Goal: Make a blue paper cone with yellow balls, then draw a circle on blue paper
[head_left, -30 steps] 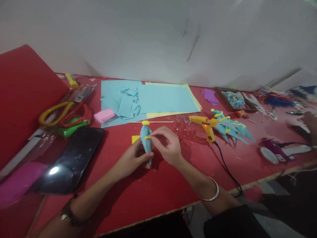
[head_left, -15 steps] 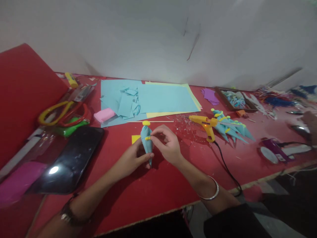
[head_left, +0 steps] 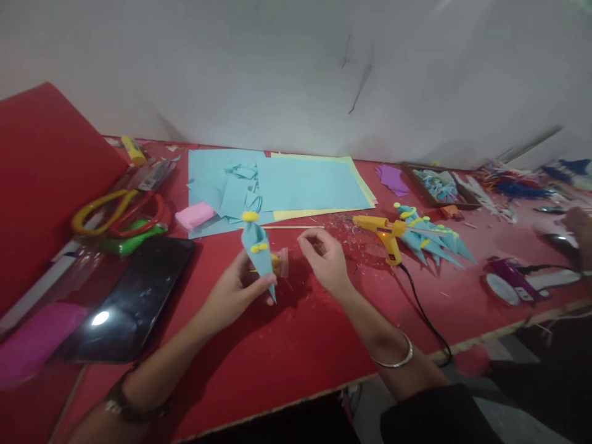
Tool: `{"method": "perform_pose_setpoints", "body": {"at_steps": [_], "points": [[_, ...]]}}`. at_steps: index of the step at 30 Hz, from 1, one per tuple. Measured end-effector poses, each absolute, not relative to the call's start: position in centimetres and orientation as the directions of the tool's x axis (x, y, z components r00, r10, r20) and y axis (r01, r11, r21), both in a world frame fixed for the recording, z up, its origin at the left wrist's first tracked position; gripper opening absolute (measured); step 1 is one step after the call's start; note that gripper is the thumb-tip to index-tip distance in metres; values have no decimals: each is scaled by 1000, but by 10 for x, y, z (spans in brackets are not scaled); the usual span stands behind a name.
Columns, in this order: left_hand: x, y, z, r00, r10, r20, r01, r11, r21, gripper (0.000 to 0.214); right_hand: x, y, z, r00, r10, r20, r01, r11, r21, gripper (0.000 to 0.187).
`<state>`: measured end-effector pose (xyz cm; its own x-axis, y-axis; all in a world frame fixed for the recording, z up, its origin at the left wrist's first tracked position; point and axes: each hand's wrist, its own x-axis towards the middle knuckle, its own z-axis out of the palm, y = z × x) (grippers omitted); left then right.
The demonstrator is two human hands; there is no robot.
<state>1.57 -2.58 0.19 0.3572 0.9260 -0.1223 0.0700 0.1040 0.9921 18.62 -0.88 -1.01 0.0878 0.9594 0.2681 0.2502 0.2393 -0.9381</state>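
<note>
Pale wall (head_left: 296,80): plain backdrop behind everything we've got out
Red table (head_left: 305,351): runs right across our view, pretty cluttered on both sides
Blue sheets (head_left: 314,185): flat near the wall, with cut scraps lying on the left part
Black phone-like slab (head_left: 134,302): flat on our left, a bright light reflecting in it
Pile of blue cones (head_left: 435,243): over on the right, with yellow trim like the one we're holding
Left hand (head_left: 235,283): fingers curled in around the lower part of the blue cone (head_left: 264,265), thumb across it near the tip
Right hand (head_left: 326,259): just apart from the cone, thumb and fingertips drawn close together; can't tell if they meet or pinch anything tiny
Yellow glue gun (head_left: 382,229): by the pile, little orange light glowing
Blue cone: held over the table in front of us, narrow end down and a bit tilted
Small clear tub (head_left: 285,263): just behind the cone in our view, something yellow inside
Yellow trim (head_left: 259,248): a short strip across the cone, plus a rounded yellow knob (head_left: 250,216) on top
</note>
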Motion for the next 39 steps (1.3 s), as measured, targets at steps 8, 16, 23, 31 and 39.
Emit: {"method": "perform_pose_setpoints", "body": {"at_steps": [8,16,23,31,39], "points": [[12,-15,-3,145,982,-124,129,106,986,29,191,-8,-15,-257,961,104,486,222,-845,8],[13,-15,-2,141,979,-145,161,122,979,30,182,-11,-17,-243,962,123,300,195,-934,11],[11,-15,-8,207,968,-138,206,95,974,26,175,-12,-24,-221,966,135,194,179,-965,17],[9,-14,-10,238,962,-135,244,75,967,26,175,-10,-31,-161,985,65,267,107,-958,19],[10,-13,-2,252,954,-164,242,102,965,27,173,-10,-27,-217,970,113,393,193,-899,21]]}}
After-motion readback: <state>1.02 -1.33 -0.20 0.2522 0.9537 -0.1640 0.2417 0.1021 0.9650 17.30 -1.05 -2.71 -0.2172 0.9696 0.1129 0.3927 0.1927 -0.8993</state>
